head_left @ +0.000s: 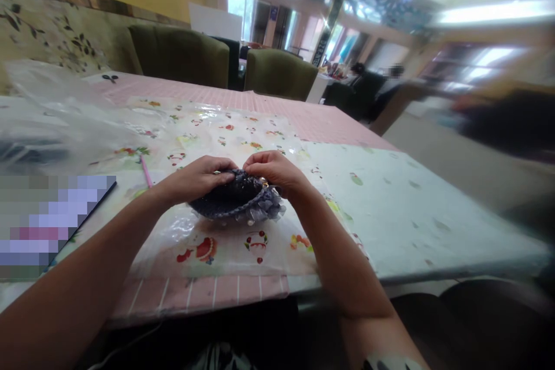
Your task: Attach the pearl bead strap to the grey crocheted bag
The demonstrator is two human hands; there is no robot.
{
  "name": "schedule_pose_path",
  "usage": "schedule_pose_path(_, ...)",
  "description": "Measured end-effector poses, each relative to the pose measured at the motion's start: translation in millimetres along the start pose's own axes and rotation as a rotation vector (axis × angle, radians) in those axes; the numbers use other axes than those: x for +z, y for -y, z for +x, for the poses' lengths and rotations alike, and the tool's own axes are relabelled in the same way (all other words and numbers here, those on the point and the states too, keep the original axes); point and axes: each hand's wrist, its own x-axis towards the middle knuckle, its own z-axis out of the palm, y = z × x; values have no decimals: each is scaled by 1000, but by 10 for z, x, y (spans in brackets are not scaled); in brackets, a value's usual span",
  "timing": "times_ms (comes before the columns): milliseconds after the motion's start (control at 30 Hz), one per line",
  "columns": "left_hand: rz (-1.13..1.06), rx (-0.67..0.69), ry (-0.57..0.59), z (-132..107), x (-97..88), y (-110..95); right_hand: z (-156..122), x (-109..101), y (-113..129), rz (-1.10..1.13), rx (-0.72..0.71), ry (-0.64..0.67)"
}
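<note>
A dark blue-grey crocheted pouch (221, 207) stands on the table with its mouth open toward me. Pale ruffled trim runs along its right side, and a small gold-coloured metal piece (264, 182) shows near the right end of the rim. My left hand (202, 176) grips the far rim, thumb along the edge. Close beside it, my right hand (271, 170) pinches the same rim with thumb and fingertips. Whether a small tool or thread is between the right fingers cannot be made out. The inside of the pouch is dark.
Clear plastic covers the fruit-patterned tablecloth (225, 141). A pink pen-like stick (146, 171) lies left of the pouch. Crumpled clear plastic bags (78, 110) and a blurred-out flat device (56, 219) are at left. Black scissors (110, 78) lie at the far left. Green chairs (180, 58) stand behind.
</note>
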Motion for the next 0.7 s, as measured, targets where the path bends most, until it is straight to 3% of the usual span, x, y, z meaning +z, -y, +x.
schedule_pose_path(700, -64, -121, -42, 16, 70, -64, -42, 12, -25, 1, 5, -3)
